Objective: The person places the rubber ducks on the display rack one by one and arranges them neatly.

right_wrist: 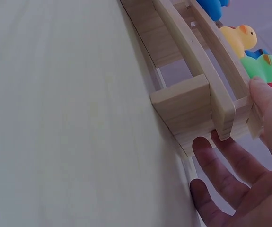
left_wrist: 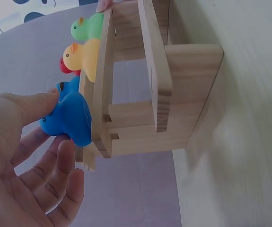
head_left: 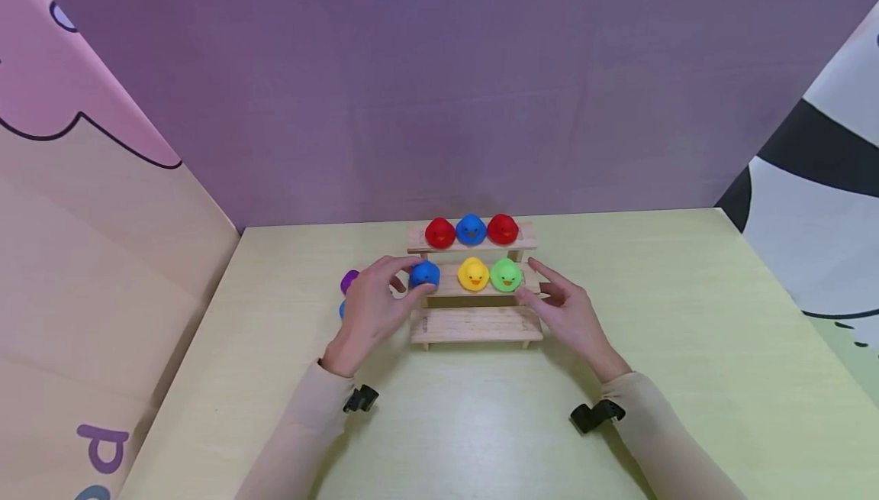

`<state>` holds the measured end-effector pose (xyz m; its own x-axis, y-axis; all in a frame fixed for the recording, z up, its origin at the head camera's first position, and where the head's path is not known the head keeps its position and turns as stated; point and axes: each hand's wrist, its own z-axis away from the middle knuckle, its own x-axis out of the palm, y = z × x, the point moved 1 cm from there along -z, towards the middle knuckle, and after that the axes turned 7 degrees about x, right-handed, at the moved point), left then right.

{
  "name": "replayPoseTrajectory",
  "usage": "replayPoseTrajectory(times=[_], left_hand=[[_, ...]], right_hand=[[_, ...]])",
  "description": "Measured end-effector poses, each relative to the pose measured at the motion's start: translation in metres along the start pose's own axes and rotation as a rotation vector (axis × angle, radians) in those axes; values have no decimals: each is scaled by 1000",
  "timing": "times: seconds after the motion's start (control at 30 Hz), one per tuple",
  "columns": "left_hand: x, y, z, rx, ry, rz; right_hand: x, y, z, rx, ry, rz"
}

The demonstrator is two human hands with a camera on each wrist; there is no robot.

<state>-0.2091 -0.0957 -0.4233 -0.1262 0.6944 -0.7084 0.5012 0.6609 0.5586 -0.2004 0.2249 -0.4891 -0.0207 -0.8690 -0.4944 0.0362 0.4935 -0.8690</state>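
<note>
A three-step wooden stand [head_left: 477, 324] holds rubber ducks on its upper two steps. At the left end of the middle step, my left hand [head_left: 374, 305] pinches a blue duck [left_wrist: 69, 118] between thumb and fingers. The duck's base meets or nearly meets the step; I cannot tell which. To its right, with a gap, sit a yellow duck [head_left: 473, 274] and a green duck [head_left: 506, 275]. My right hand [head_left: 570, 313] holds the middle step's right end, its thumb [right_wrist: 263, 94] at the front edge beside the green duck. Its other fingers extend below, the index mostly hidden.
On the top step sit a red duck [head_left: 440, 233], a blue duck [head_left: 471, 230] and another red duck [head_left: 503, 230]. Left of the stand, a purple toy [head_left: 349, 281] and a blue one are partly covered by my left hand. A purple backdrop [head_left: 474, 88] rises behind the table [head_left: 467, 424].
</note>
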Motion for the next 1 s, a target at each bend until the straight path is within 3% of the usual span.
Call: replayPoseTrajectory(times=[0.43,1.0], left_hand=[[10,7,-5,24,-48,2],[16,12,-9,68,-57,-33]], right_hand=[[0,-4,1,11,-2,6],[-1,-1,0,10,-6,3]])
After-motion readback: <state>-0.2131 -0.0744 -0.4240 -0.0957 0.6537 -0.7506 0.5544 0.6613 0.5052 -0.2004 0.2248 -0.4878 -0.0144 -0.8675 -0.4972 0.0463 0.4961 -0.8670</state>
